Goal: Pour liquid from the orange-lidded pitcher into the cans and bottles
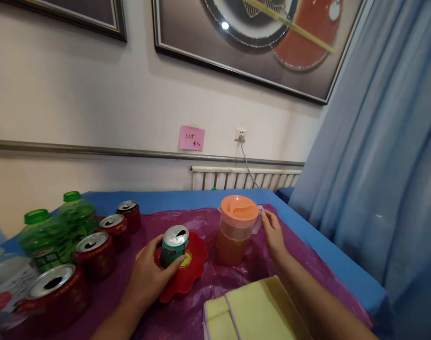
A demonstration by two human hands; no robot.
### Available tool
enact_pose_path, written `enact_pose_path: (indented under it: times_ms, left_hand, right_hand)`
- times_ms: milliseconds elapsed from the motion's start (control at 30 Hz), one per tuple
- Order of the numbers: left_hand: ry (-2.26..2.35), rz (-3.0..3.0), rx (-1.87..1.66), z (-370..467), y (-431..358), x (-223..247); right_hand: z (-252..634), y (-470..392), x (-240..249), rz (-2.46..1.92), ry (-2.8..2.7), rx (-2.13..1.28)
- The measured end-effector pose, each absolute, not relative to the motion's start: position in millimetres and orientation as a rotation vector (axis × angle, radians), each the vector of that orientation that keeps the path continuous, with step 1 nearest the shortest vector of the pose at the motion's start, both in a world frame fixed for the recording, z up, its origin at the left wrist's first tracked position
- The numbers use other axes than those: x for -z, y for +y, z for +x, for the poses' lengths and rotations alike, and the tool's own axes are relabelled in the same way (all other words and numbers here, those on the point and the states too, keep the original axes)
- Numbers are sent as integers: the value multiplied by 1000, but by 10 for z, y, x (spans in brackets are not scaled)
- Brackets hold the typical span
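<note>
Past the yellow block (254, 309) at one o'clock and red cans (95, 259) crowding ten, the left hand (147, 274) grips an opened green can (174, 248) at eleven, by the red dish (197, 267), and the right hand (274, 236) grips the pitcher (232, 245) at half past twelve. Handling seems midway: both held, lid (236, 205) on. Blue tabletop (180, 200) leaves room at twelve.

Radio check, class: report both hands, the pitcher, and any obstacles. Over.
Left hand around open green can, at red dish. Right hand at pitcher handle, grip unclear. Pitcher upright, orange lid on. Yellow item on pitcher's near side, possibly crowding.
</note>
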State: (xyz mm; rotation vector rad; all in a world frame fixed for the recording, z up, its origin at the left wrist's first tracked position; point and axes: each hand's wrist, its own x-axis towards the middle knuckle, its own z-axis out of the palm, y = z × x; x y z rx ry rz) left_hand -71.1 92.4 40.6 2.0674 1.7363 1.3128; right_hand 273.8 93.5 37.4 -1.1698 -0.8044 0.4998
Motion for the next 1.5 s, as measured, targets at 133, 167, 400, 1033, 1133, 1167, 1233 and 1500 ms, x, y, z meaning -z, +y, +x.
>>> enact_pose_path:
  times_ms: [133,167,400,1033,1133,1167,1233,1500]
  left_hand:
    - [1754,2118,-1301,-726,932,-369]
    - [1761,2122,-1293,-734,939,-353]
    - [1767,2140,-1219,-765,962,-297]
    - [1780,2179,-1257,-826,877,-214]
    - [1715,2246,-1238,-843,867,-187]
    - [1693,2256,-1219,-843,862,-189]
    - [1671,2244,-1169,-832,843,-214]
    - [1687,2169,-1065,-743,750,-319]
  right_hand:
    - [2738,1216,-369,-1096,-868,-622]
    - [2726,1252,-357,-1074,-867,-652]
    - [2605,1364,-500,-944,-824,-755]
    - [1964,1334,-1351,-889,-806,-650]
    - [1906,1302,-1286,-888,-847,-690]
    - [1928,1281,-1268,-896,-862,-688]
    - [2025,1231,-1234,-924,-901,-673]
    - [2430,1169,-1159,-1100,-1074,-575]
